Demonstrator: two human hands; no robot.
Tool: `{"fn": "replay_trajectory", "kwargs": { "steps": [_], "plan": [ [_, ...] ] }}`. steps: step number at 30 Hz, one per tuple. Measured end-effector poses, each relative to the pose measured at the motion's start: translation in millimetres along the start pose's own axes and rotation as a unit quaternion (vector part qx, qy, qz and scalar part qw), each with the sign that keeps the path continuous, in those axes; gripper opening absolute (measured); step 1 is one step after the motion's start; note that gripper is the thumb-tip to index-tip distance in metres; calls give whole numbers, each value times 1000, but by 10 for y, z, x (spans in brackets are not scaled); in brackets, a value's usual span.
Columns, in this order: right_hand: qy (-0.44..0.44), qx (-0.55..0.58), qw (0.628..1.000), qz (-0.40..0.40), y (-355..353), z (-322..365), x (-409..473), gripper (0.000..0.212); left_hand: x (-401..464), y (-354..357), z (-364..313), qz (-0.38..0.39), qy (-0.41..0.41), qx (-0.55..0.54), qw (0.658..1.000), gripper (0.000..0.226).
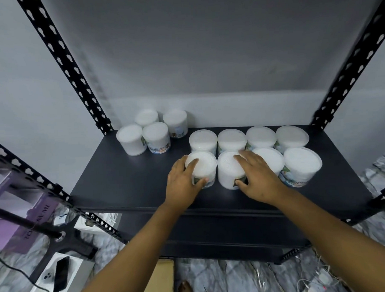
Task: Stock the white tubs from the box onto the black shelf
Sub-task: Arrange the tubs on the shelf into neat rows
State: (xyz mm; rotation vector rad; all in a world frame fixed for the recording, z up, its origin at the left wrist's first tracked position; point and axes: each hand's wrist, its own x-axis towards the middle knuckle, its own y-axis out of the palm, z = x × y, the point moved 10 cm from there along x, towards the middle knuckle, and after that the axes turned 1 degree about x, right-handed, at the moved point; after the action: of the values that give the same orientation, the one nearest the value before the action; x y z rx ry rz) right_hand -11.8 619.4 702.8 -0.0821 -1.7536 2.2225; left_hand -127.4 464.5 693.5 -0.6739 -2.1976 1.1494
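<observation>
Several white tubs stand on the black shelf (123, 183). Two rows fill its right half and a loose cluster (152, 129) sits at the back left. My left hand (184, 181) grips the front-left tub (204, 165), with fingers on its lid and the thumb on its side. My right hand (257, 178) holds the tub beside it (228, 170), fingers over the lid and thumb against the front. A corner of the cardboard box (163, 278) shows on the floor between my forearms.
Black perforated uprights (62, 63) frame the shelf on both sides. A lower black shelf (212, 237) sits beneath. Left on the floor lie purple boxes (17, 219) and a phone on a white box (60, 275). Cables (318, 279) lie at the bottom right.
</observation>
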Motion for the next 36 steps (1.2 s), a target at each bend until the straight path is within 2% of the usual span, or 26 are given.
{"fn": "replay_trajectory", "kwargs": {
  "steps": [5,11,16,21,27,32,36],
  "plan": [
    [-4,-14,1000,3,9,-17,9,58,-29,13,25,3,17,2,1000,45],
    [-1,-15,1000,-7,-2,3,-17,63,-32,-18,-14,2,8,21,1000,57],
    [-18,-32,999,-15,-2,-4,-24,51,-35,20,-19,17,27,18,999,43],
    [-9,-31,999,-25,-31,-5,-27,56,-54,-38,-59,-9,22,15,1000,52],
    [-10,-39,999,-29,-39,-2,-19,50,-33,21,-43,19,31,24,999,42],
    [-3,-35,999,-28,-18,4,-29,54,-26,-15,-61,9,25,26,999,51],
    [-6,-38,999,-28,-6,5,-24,52,-15,11,-59,25,31,32,999,45]
  ]
}}
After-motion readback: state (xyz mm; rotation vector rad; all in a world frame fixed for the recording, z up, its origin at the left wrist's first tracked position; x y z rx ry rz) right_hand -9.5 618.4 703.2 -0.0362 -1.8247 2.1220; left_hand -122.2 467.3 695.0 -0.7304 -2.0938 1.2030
